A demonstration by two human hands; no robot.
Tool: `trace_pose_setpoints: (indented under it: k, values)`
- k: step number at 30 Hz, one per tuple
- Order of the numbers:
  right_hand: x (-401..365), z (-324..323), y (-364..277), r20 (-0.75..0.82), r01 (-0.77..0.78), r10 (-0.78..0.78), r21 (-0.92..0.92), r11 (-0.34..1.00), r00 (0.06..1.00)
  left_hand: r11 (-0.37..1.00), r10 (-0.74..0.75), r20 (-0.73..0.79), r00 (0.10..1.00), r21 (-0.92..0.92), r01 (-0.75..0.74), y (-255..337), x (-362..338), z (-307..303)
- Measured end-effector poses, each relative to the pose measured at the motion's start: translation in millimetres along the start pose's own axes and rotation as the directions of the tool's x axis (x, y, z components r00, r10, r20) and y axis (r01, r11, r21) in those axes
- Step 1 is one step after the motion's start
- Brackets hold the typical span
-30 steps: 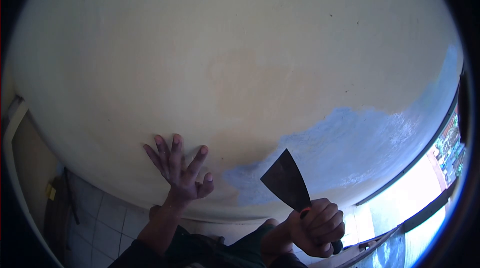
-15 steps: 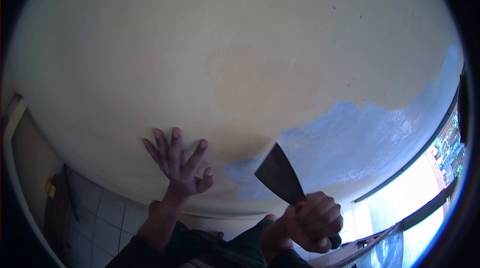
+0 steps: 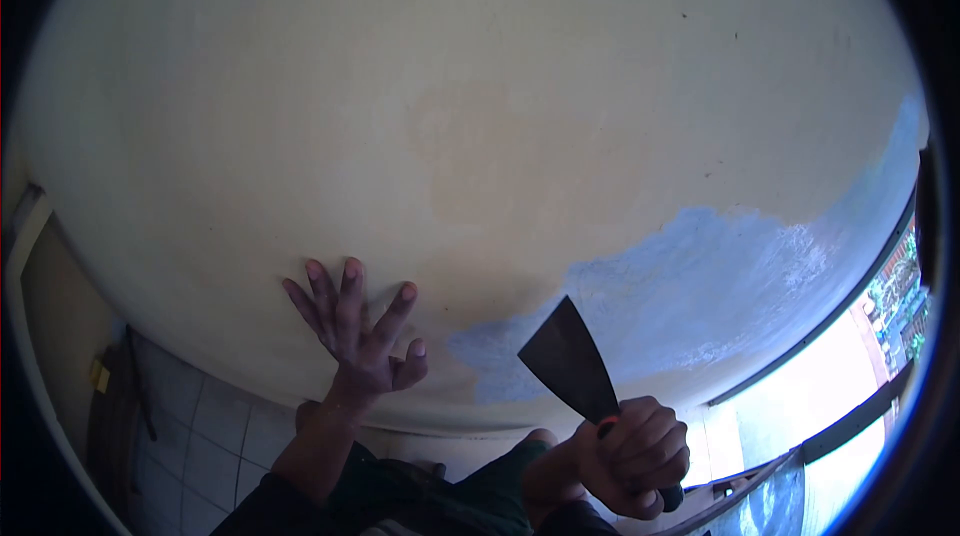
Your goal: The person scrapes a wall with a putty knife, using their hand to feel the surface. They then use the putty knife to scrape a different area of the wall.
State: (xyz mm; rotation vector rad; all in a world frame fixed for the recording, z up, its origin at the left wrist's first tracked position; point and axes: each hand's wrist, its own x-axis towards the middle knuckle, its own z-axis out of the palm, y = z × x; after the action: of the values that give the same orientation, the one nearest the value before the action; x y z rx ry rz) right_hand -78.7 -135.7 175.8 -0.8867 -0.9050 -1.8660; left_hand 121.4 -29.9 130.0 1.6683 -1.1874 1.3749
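Observation:
My right hand (image 3: 640, 456) is wrapped round the dark handle of a putty knife (image 3: 572, 358). Its wide, dark blade points up and to the left, its edge overlapping a bluish patch (image 3: 690, 286) on the wall. Spread fingers of my left hand (image 3: 358, 326) rest against the cream-coloured wall (image 3: 300, 136), left of that patch. A tan, discoloured area (image 3: 520, 156) shows on the wall above, between the two hands.
Grey floor tiles (image 3: 210, 441) lie below at the left, beside a dark wooden piece (image 3: 112, 426) with a yellowish block. On the right, a bright opening (image 3: 800, 386) shows plants outside. My knees are bent beneath the wall's lower edge.
My right hand and the putty knife have shifted slightly right and down, the blade tip moving along the patch's edge. My left hand stays in nearly the same spot.

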Motion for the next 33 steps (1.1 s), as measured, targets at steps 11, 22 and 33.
trace_pose_setpoints:
  k: [11,22,33]
  values:
    - [-5,-1,-7,-0.044,-0.014,0.012,-0.066,0.998,0.999,0.999,-0.047,-0.044,0.998,-0.029,0.046,-1,-4,1]
    - [-9,-1,-1,-0.111,0.021,-0.032,-0.106,0.994,0.993,0.998,-0.054,-0.025,0.998,-0.029,0.053,2,-7,0]
    - [-8,-4,0,0.04,-0.071,0.071,0.003,0.997,0.997,0.999,-0.045,-0.029,0.999,-0.019,0.044,-3,-7,-2]
